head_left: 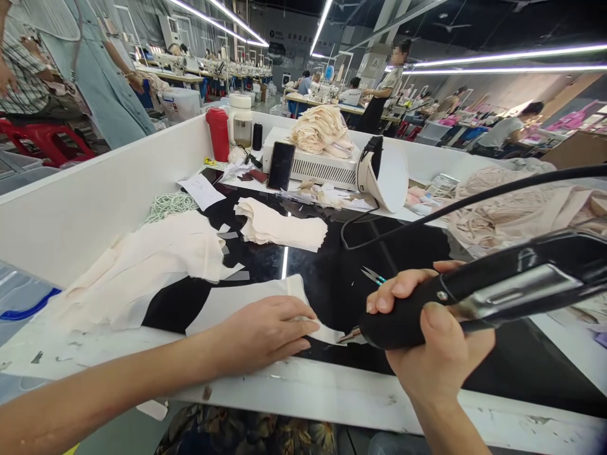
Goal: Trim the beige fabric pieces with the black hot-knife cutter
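My left hand [265, 332] lies flat, fingers together, pressing a pale fabric piece [246, 297] onto the black glossy table top [332, 278]. My right hand [427, 341] is wrapped round the black handle of a corded hot cutting tool [478, 294]; its metal tip [348, 335] touches the fabric's right edge beside my left fingertips. The tool's black cable [474, 199] arcs off to the right. Small snips [373, 275] lie just behind the tool.
Cream fabric pieces [165, 259] lie at left and a stack of cut pieces [279, 227] behind. A phone [281, 165], white machine box [322, 167], round lamp [386, 174], red bottle [219, 133] and a fabric heap [512, 208] line the back. White walls [95, 196] fence the table. Other workers stand far off.
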Demonstrator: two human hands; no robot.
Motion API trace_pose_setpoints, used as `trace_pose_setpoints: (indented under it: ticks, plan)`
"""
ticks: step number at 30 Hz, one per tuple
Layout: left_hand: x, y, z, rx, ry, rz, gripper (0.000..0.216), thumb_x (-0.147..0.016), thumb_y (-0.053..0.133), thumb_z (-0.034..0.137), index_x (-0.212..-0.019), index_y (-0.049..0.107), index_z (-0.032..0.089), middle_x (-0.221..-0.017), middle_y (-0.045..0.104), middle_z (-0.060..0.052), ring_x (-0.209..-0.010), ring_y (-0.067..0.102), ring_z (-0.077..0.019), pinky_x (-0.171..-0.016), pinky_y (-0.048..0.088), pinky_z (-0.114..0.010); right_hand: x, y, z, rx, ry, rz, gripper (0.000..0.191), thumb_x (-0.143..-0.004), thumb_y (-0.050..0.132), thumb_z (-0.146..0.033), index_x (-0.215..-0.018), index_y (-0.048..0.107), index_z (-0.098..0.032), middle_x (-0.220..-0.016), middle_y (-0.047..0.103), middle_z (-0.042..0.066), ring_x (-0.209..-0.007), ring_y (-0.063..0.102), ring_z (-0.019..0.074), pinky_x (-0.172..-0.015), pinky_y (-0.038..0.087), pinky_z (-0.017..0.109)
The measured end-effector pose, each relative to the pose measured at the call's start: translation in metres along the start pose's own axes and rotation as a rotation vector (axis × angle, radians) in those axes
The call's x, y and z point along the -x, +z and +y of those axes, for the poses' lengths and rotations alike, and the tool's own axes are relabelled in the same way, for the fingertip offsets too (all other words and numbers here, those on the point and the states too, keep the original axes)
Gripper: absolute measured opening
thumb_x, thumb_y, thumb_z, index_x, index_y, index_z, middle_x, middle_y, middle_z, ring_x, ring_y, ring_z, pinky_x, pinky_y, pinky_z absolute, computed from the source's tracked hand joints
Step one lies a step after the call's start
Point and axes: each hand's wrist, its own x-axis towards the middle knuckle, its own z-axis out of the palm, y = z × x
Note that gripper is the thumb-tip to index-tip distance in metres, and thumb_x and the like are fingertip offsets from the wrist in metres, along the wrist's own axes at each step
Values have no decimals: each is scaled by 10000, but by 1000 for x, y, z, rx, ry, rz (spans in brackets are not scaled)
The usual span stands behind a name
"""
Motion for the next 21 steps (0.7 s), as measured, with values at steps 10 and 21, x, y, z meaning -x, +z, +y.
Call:
trace_pose_setpoints:
  ticks: [10, 21]
  plan:
    - [6, -28, -5, -134, -182, -165, 284, -1184, 537, 140, -1211, 819, 158, -1252, 809, -115, -1113, 774, -261, -1015, 655, -386, -41, -18, 35, 55, -83, 70, 439, -844, 979, -367, -1155, 679, -287, -824, 741, -66, -569, 684, 138, -535, 624, 281]
    - [-32, -40, -7, -26, -375, -273, 186, -1182, 619, 217, -1272, 781, 201, -1211, 785, -74, -1100, 791, -253, -992, 632, -366, -49, -1, 48, 18, -86, 40, 430, -857, 964, -415, -1117, 655, -270, -800, 726, -70, -552, 673, 136, -528, 611, 282]
